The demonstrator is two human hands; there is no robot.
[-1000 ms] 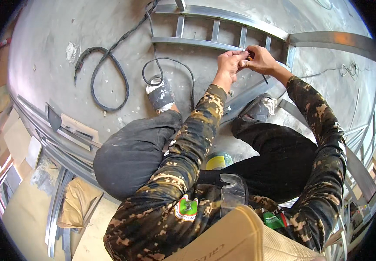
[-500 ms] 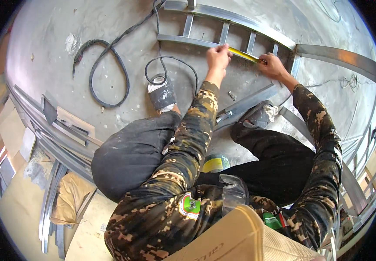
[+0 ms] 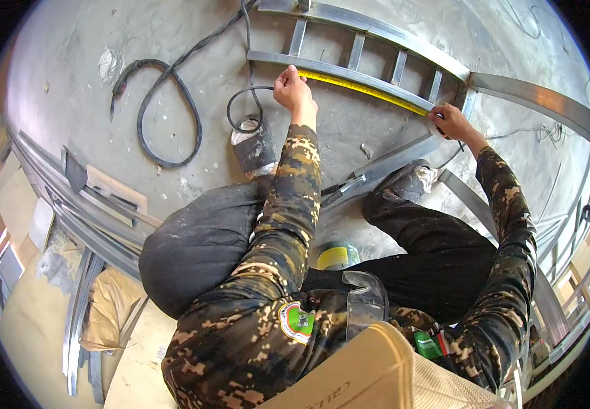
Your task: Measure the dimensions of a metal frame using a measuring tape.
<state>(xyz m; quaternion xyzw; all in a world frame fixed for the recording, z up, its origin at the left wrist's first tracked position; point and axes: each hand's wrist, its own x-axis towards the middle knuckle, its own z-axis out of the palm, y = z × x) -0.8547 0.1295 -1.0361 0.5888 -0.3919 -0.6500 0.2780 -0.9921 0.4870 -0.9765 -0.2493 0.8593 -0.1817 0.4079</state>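
A yellow tape measure (image 3: 370, 91) is drawn out along the near rail of a ladder-like metal frame (image 3: 339, 73) on the floor. My left hand (image 3: 295, 92) pinches the tape's left end beside that rail. Over at the rail's right end, my right hand (image 3: 453, 123) is closed around the other end of the tape; its case is mostly hidden in the fingers. Several short crossbars join the frame's two rails, and a curved metal bar (image 3: 540, 99) runs off from its right corner.
A thick black cable (image 3: 198, 123) loops on the concrete floor at left, a thinner one near my left foot. Metal strips (image 3: 83, 218) and brown paper (image 3: 112, 310) lie at lower left. A metal channel (image 3: 383, 163) and a tub with a yellow label (image 3: 338, 255) sit between my legs.
My left hand has moved left along the rail, and a longer stretch of tape shows. My right hand has shifted slightly right and nearer to me.
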